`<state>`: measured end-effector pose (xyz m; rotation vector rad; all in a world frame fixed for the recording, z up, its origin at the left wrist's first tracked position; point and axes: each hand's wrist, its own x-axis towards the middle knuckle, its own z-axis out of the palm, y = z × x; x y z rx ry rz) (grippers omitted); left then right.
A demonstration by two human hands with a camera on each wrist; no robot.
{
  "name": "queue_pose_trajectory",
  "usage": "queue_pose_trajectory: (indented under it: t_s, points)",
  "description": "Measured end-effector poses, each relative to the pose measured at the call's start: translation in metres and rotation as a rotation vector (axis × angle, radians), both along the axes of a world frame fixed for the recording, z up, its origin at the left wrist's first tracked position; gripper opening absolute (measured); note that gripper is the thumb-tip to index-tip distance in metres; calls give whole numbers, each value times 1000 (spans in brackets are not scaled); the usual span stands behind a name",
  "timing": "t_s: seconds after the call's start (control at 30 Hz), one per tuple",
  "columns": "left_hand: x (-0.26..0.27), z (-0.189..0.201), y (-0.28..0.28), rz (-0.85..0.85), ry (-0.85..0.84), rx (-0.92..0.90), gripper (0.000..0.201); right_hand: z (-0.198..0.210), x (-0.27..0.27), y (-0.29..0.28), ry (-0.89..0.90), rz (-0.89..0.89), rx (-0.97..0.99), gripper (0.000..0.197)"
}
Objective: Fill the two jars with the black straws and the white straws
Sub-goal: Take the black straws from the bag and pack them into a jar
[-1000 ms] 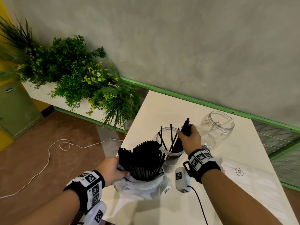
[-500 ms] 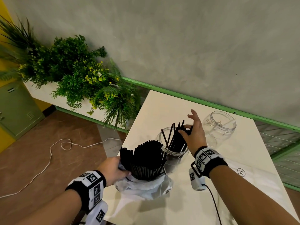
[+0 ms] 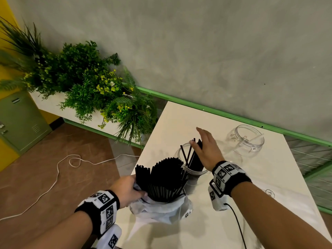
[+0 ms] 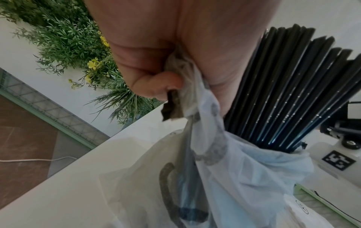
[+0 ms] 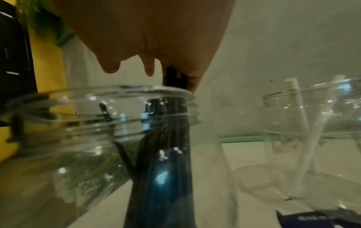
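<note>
Right hand: your right hand (image 3: 206, 150) is above the near jar (image 3: 193, 169) at about 12 o'clock from the bag; its fingers (image 3: 202, 131) are stretched out and wide, and they hold nothing. One second ago this hand gripped a bunch of black straws over the jar; half a second ago it began to open; now the bunch is let go.
Left hand: your left hand (image 3: 126, 190) holds the rim of the plastic bag (image 3: 161, 211) at 9 o'clock of the bundle, with fingers (image 4: 156, 85) curled around the crumpled film. It has stayed in the same place in all three moments.
Black straws in jar: the straws in the jar (image 3: 195, 159) lean to the 1 o'clock side, their tops just under your right palm. In the right wrist view they stand inside the glass (image 5: 156, 169). There are more of them than one second ago.
Black straws in bag: the large bundle (image 3: 163, 178) stands upright in the bag, touching the near jar; no change.
Far jar: the second jar (image 3: 246, 141) is at 2 o'clock on the bench (image 3: 251, 194), well apart from your hand, with white straws (image 5: 299, 123) inside. It is as before.
Side: plants (image 3: 86, 83) at 10 o'clock, a white cable (image 3: 59, 169) on the floor.
</note>
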<state>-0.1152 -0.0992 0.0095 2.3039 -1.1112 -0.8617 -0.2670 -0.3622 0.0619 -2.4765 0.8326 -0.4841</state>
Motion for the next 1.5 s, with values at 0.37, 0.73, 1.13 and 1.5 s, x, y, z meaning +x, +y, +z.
queue_pose_trajectory:
  t_s: [0.37,0.73,1.13,1.5]
  points:
    - [1,2,0,-5,-15,18,14,-25,29,20,52,32,-306,32]
    - [1,4,-2,-25,-20,25,20,-18,3,-11,-102,-42,-219,15]
    - [-6,13,-1,7,-21,-17,37,9,8,-5,39,-21,-329,13]
    - [-6,13,0,-10,-6,-24,32,-4,9,-23,87,-90,-217,25]
